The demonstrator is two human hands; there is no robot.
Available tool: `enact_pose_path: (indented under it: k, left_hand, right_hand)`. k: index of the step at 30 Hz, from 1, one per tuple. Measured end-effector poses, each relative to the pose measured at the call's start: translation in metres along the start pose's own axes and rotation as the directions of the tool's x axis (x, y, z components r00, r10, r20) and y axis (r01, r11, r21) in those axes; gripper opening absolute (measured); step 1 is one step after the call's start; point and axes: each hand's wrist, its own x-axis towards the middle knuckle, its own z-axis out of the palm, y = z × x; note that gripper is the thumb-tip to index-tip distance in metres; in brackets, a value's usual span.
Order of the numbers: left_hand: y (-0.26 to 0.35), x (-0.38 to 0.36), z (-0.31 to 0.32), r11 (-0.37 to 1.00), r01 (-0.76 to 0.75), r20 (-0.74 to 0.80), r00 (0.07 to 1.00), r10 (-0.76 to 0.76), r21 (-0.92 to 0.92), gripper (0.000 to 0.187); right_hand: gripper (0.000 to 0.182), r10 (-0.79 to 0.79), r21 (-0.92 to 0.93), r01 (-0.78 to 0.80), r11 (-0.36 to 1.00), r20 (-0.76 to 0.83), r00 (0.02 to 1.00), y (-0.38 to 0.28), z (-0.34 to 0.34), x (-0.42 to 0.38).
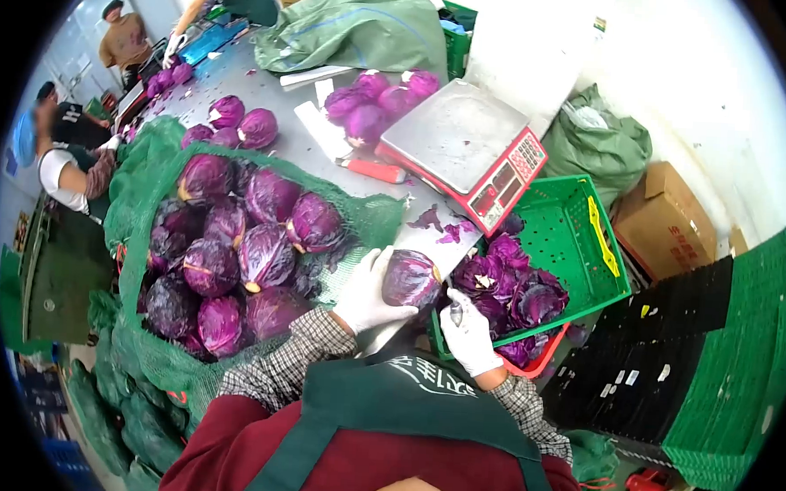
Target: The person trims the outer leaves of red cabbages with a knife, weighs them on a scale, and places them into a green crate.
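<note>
A white wall (707,92) fills the upper right of my view, bright with light. On that side I see a cardboard box (666,222) and tall stacks of black crates (633,379) and green crates (739,348). The grey metal worktop (234,76) runs away toward the upper left, where I make out a pale door (149,7). Far left, a little tan floor (86,355) shows.

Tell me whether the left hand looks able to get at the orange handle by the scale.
Probably not until freed: the left hand holds a cabbage. Otherwise, only net and table seem to lie between it and the orange handle.
</note>
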Motion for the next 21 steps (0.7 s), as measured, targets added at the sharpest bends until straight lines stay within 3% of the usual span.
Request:
enact_pose_path:
  k: [2, 3, 7, 10, 14, 19, 21]
  left_hand:
    - [-0.009, 0.006, 0.013, 1.000, -0.013, -0.053, 0.999, 0.012, -0.028, 0.109]
    - [-0.006, 0.007, 0.011, 1.000, -0.008, -0.046, 0.999, 0.006, -0.030, 0.109]
    - [-0.009, 0.011, 0.018, 0.999, -0.013, -0.110, 0.994, 0.017, 0.033, 0.111]
    - [-0.002, 0.015, 0.013, 0.999, 0.010, -0.079, 0.997, -0.007, 0.038, 0.111]
    - [0.009, 0.017, 0.007, 0.999, 0.033, 0.000, 0.999, -0.033, 0.039, 0.107]
    - [0.005, 0.017, 0.018, 0.999, 0.011, -0.091, 0.996, -0.008, 0.037, 0.104]
    - [0.008, 0.015, 0.019, 0.998, -0.045, -0.094, 0.994, 0.049, 0.045, 0.102]
  right_hand:
    - [0.043, 0.043, -0.034, -0.040, 0.999, 0.105, 0.994, 0.011, -0.006, -0.009]
    - [0.044, -0.041, -0.029, 0.043, 0.999, 0.074, 0.996, 0.034, 0.001, -0.013]
    - [0.043, -0.056, -0.084, 0.057, 0.995, 0.009, 0.998, 0.040, 0.005, -0.018]
    - [0.041, 0.056, -0.204, -0.030, 0.979, 0.124, 0.991, 0.016, -0.007, -0.015]
    - [0.029, 0.093, -0.211, -0.061, 0.976, 0.147, 0.985, 0.014, -0.006, -0.006]
    - [0.021, 0.262, -0.400, -0.156, 0.903, 0.227, 0.938, 0.010, -0.007, 0.020]
    - [0.022, 0.229, -0.451, -0.110, 0.886, 0.218, 0.949, 0.019, -0.002, 0.035]
